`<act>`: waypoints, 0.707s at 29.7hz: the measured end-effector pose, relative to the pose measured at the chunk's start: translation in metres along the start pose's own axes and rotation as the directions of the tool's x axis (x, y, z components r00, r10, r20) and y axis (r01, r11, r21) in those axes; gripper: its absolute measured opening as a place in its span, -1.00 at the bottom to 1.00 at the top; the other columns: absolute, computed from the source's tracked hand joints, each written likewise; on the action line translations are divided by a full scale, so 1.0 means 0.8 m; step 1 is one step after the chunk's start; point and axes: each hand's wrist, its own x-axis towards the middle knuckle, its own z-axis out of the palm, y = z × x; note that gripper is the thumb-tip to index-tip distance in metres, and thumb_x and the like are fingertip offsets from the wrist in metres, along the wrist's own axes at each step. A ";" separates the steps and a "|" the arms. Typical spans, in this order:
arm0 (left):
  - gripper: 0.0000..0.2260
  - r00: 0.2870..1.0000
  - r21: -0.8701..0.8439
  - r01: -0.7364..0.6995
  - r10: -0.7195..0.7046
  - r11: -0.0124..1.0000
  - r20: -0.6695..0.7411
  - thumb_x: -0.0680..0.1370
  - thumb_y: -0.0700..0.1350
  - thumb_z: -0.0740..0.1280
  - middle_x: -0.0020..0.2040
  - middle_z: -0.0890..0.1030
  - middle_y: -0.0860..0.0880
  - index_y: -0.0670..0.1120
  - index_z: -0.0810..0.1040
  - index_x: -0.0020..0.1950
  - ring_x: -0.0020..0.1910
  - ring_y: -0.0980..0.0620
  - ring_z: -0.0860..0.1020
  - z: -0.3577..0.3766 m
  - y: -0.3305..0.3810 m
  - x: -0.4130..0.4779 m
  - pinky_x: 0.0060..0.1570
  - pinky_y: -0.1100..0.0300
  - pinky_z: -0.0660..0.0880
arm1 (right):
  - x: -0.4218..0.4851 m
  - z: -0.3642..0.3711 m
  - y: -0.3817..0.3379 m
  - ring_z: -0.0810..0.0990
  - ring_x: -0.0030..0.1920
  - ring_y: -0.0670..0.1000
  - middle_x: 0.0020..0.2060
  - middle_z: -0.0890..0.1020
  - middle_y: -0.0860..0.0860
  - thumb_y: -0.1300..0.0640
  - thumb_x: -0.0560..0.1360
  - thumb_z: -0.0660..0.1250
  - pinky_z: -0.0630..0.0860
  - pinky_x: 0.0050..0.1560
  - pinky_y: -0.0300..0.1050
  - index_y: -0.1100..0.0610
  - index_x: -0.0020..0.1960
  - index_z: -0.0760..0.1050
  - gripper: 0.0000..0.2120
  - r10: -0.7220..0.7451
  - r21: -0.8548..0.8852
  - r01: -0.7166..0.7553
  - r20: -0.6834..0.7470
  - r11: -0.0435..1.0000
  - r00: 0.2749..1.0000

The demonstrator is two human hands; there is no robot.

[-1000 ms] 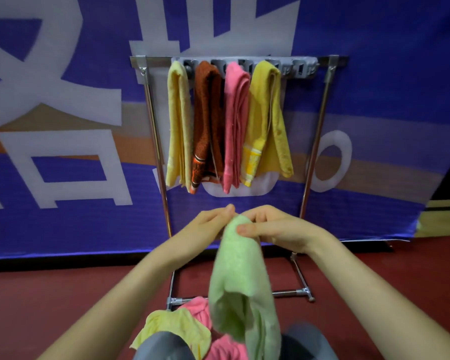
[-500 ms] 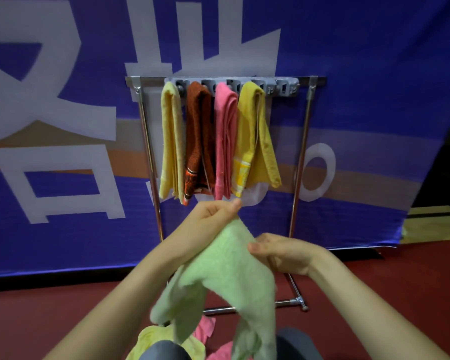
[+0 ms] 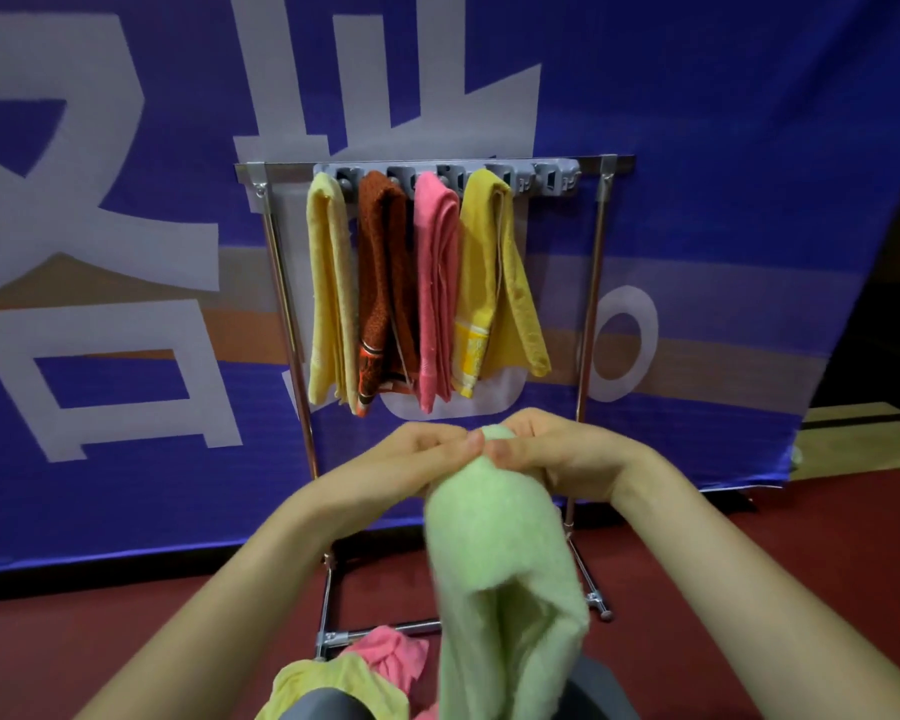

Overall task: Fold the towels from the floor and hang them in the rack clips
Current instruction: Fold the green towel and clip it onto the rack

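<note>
- Now, in front of the rack (image 3: pixel 588 356), the left hand (image 3: pixel 427 449) and the right hand (image 3: pixel 557 449) meet. Each closes its grip on the top of the green towel (image 3: pixel 500 563), thumb and fingertips pinching it side by side.
- The fold would likely go best with the pinched corners matched, the hanging halves level, and the doubled top gathered narrow enough for the free clips (image 3: pixel 552 176) at the rack's right end.
- Soft and fluffy, the green towel hangs doubled lengthways, and its lower end drops out of view.
- Four towels (image 3: pixel 435 283) already hang clipped, while a pink towel (image 3: pixel 385 652) and a yellow towel (image 3: pixel 333 688) lie crumpled on the floor (image 3: pixel 749 563).
</note>
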 end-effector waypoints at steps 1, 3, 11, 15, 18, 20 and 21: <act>-0.52 1.000 -0.026 -0.024 0.024 0.999 -0.008 0.45 0.10 0.28 -0.29 0.53 -0.13 -0.36 0.49 -0.05 -0.31 0.05 0.50 0.000 0.002 0.000 -0.28 0.31 0.40 | -0.004 -0.004 0.004 0.57 -0.40 -0.19 -0.43 0.64 -0.11 -0.31 0.06 0.48 0.45 -0.40 -0.39 0.08 -0.29 0.61 -0.52 0.017 0.010 -0.017 0.001 1.000 1.000; -0.55 0.998 -0.072 -0.061 0.058 0.996 -0.033 0.49 0.03 0.25 -0.33 0.47 -0.16 -0.42 0.45 -0.09 -0.37 0.07 0.45 0.002 0.002 0.004 -0.37 0.35 0.37 | -0.015 -0.009 0.017 0.58 -0.41 -0.20 -0.43 0.65 -0.12 -0.31 0.08 0.47 0.44 -0.40 -0.40 0.05 -0.31 0.63 -0.56 0.033 0.044 -0.034 0.030 0.998 0.999; -0.69 1.000 -0.184 0.006 -0.011 0.983 -0.028 0.40 0.07 0.17 -0.41 0.63 0.08 0.04 0.66 -0.36 -0.40 0.20 0.57 -0.002 -0.016 0.014 -0.35 0.38 0.48 | -0.031 -0.021 0.051 0.54 -0.42 -0.18 -0.40 0.64 -0.10 -0.26 0.08 0.52 0.42 -0.42 -0.37 0.14 -0.14 0.57 -0.44 -0.008 0.137 0.021 -0.100 0.990 0.995; -0.65 0.998 -0.151 0.059 -0.057 0.987 0.016 0.36 0.13 0.18 -0.22 0.69 0.05 -0.03 0.65 -0.11 -0.20 0.17 0.63 0.006 -0.005 0.028 -0.21 0.36 0.54 | -0.027 -0.024 0.019 0.45 -0.59 -0.22 -0.57 0.56 -0.11 -0.25 0.00 0.54 0.33 -0.56 -0.46 0.23 -0.07 0.46 -0.28 -0.099 0.169 0.132 -0.189 0.977 0.977; -0.63 0.999 -0.189 0.049 -0.049 0.981 0.004 0.37 0.09 0.19 -0.09 0.69 0.00 -0.06 0.60 0.01 -0.06 0.10 0.63 0.013 0.016 0.048 -0.04 0.28 0.54 | -0.029 -0.028 -0.006 0.50 -0.57 -0.24 -0.58 0.58 -0.12 -0.14 0.10 0.47 0.38 -0.53 -0.46 0.23 -0.06 0.43 -0.41 -0.141 0.188 0.181 -0.206 0.965 0.968; -0.62 0.999 -0.197 0.054 -0.054 0.979 0.005 0.38 0.10 0.19 0.05 0.65 -0.12 -0.08 0.59 0.04 0.09 -0.02 0.58 0.013 0.025 0.067 0.15 0.14 0.48 | -0.033 -0.039 -0.013 0.51 -0.57 -0.24 -0.59 0.58 -0.11 -0.06 0.14 0.38 0.39 -0.53 -0.45 0.23 -0.07 0.43 -0.51 -0.106 0.190 0.154 -0.240 0.970 0.965; -0.61 0.999 -0.188 0.052 -0.051 0.981 0.015 0.37 0.10 0.20 0.07 0.63 -0.15 -0.10 0.59 0.04 0.11 -0.04 0.57 0.014 0.026 0.075 0.17 0.13 0.47 | -0.035 -0.047 -0.009 0.54 -0.53 -0.23 -0.55 0.61 -0.09 -0.07 0.13 0.43 0.41 -0.51 -0.45 0.23 -0.08 0.48 -0.51 -0.087 0.205 0.144 -0.263 0.968 0.961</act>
